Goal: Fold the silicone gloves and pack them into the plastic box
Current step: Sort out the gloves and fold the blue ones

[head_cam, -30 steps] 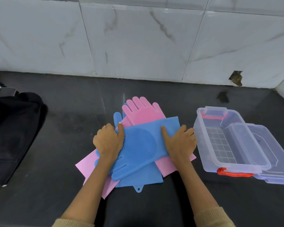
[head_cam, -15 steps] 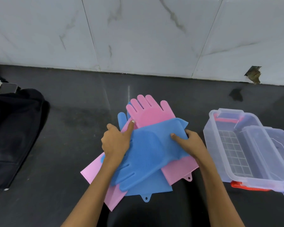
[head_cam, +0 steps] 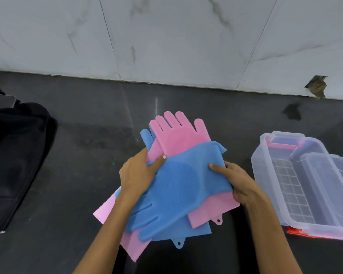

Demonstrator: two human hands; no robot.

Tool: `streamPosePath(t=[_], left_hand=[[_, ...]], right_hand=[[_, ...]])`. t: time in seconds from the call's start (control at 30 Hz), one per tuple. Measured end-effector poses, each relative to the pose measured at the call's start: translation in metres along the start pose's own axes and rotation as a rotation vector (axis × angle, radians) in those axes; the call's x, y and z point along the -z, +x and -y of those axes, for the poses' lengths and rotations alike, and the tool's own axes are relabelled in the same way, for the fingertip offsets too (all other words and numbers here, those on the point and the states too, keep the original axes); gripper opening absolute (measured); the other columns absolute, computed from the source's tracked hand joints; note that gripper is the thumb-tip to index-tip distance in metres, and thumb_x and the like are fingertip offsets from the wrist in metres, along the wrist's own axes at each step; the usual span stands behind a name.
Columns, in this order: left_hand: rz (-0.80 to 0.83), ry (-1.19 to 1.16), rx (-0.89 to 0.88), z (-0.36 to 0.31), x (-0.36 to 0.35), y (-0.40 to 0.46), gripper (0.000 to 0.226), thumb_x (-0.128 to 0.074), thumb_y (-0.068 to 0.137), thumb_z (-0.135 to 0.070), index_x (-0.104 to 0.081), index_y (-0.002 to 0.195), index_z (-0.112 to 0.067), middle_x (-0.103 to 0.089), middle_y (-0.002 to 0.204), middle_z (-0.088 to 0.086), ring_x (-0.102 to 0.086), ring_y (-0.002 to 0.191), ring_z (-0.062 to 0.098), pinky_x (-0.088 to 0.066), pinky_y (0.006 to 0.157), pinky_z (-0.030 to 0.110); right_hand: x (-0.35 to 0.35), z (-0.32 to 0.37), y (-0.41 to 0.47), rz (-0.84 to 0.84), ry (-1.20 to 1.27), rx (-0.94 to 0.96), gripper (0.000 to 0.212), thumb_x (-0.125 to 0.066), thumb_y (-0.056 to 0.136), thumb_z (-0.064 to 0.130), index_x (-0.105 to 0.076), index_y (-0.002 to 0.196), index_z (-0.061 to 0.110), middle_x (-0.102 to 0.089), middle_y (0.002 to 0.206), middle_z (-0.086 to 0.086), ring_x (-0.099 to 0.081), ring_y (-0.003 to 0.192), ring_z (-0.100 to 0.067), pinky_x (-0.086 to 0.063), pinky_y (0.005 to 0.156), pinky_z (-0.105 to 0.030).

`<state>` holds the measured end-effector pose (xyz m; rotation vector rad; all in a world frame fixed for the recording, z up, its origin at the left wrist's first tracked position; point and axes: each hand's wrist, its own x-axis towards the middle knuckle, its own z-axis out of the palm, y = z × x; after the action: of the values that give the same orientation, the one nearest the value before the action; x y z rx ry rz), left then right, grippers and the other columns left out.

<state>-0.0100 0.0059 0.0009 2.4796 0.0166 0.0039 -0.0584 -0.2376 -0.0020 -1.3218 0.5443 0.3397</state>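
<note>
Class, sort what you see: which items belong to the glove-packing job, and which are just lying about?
Part of the job: blue gloves, pink gloves, plastic box, left hand, right hand.

Lying about: dark bag, counter, marble wall.

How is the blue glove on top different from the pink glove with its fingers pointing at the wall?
The top blue glove points its fingers toward the person; the pink glove points its fingers at the wall. Both hands, left hand and right hand, hold the blue one, which lies over the pink one's middle. Both have a round bristled patch on the palm.
</note>
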Motion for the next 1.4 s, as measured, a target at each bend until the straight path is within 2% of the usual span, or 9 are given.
streamPosePath(t=[0.13,0.27,0.37,0.53,0.83,1.0,1.1,1.23,1.4], left_hand=[[-0.090,0.083,-0.087,0.001,0.005,-0.006,0.049,-0.047,0.087,-0.059,-0.033,0.064,-0.019,-0.043,0.053,-0.003,-0.039,0.049,0.016,-0.024,0.046,0.024],[0.064,-0.121,-0.043,0.006,0.012,-0.003,0.052,-0.059,0.075,-0.066,-0.044,0.067,-0.018,-0.053,0.061,0.000,-0.048,0.058,0.022,-0.035,0.051,0.028],[0.283,-0.408,0.030,0.008,0.018,0.001,0.044,-0.078,0.071,-0.046,-0.060,0.094,-0.013,-0.070,0.090,0.007,-0.066,0.081,0.027,-0.055,0.071,0.040],[0.341,-0.679,0.096,0.023,0.024,0.002,0.030,-0.078,0.077,-0.018,-0.064,0.103,-0.017,-0.074,0.095,0.000,-0.072,0.084,0.018,-0.059,0.065,0.023],[0.246,-0.671,0.213,0.087,0.080,0.001,0.031,-0.082,0.072,-0.017,-0.068,0.100,-0.015,-0.077,0.090,0.001,-0.075,0.078,0.018,-0.058,0.059,0.023],[0.137,-0.621,0.328,0.132,0.117,-0.009,0.032,-0.083,0.072,-0.022,-0.070,0.100,-0.013,-0.077,0.091,0.003,-0.074,0.082,0.021,-0.061,0.069,0.029],[0.075,-0.566,0.373,0.153,0.139,-0.013,0.032,-0.083,0.071,-0.022,-0.071,0.098,-0.012,-0.077,0.090,0.006,-0.074,0.082,0.022,-0.060,0.074,0.033],[0.032,-0.479,0.437,0.172,0.165,-0.014,0.023,-0.082,0.072,-0.022,-0.073,0.091,-0.014,-0.078,0.081,0.002,-0.074,0.070,0.013,-0.056,0.065,0.026],[-0.021,-0.360,0.491,0.180,0.178,-0.014,0.025,-0.083,0.071,-0.022,-0.073,0.088,-0.007,-0.075,0.088,0.013,-0.070,0.080,0.022,-0.054,0.078,0.035]], right_hand=[[-0.007,-0.003,0.001,0.078,0.065,0.059,0.053,-0.078,0.064,0.023,-0.064,0.115,0.016,-0.075,0.102,-0.006,-0.072,0.086,-0.020,-0.058,0.063,-0.031],[-0.014,-0.006,0.004,0.133,0.111,0.100,0.058,-0.077,0.067,0.024,-0.059,0.123,0.029,-0.072,0.112,-0.002,-0.070,0.098,-0.020,-0.058,0.071,-0.032],[-0.013,-0.005,0.005,0.148,0.143,0.085,0.060,-0.075,0.070,0.024,-0.056,0.127,0.030,-0.070,0.115,-0.002,-0.070,0.099,-0.020,-0.059,0.070,-0.032],[-0.017,-0.003,0.009,0.216,0.170,0.049,0.057,-0.071,0.075,0.018,-0.055,0.129,0.027,-0.069,0.119,-0.006,-0.069,0.102,-0.025,-0.060,0.072,-0.036],[-0.098,-0.005,0.028,0.362,0.132,0.030,0.051,-0.066,0.083,0.010,-0.052,0.131,0.024,-0.067,0.122,-0.005,-0.067,0.107,-0.025,-0.059,0.078,-0.036],[-0.160,-0.007,0.042,0.450,0.061,0.005,0.053,-0.065,0.086,0.007,-0.047,0.134,0.020,-0.065,0.125,-0.007,-0.065,0.109,-0.027,-0.056,0.085,-0.040],[-0.196,-0.006,0.047,0.495,0.028,-0.016,0.053,-0.064,0.087,0.006,-0.046,0.135,0.019,-0.063,0.125,-0.008,-0.065,0.108,-0.027,-0.056,0.083,-0.040],[-0.237,-0.006,0.048,0.505,-0.002,-0.021,0.052,-0.062,0.087,0.003,-0.045,0.134,0.016,-0.063,0.124,-0.009,-0.066,0.103,-0.026,-0.058,0.077,-0.036],[-0.262,-0.010,0.046,0.455,-0.050,-0.004,0.050,-0.066,0.087,0.009,-0.045,0.132,0.016,-0.063,0.123,-0.008,-0.066,0.101,-0.025,-0.057,0.074,-0.035]])
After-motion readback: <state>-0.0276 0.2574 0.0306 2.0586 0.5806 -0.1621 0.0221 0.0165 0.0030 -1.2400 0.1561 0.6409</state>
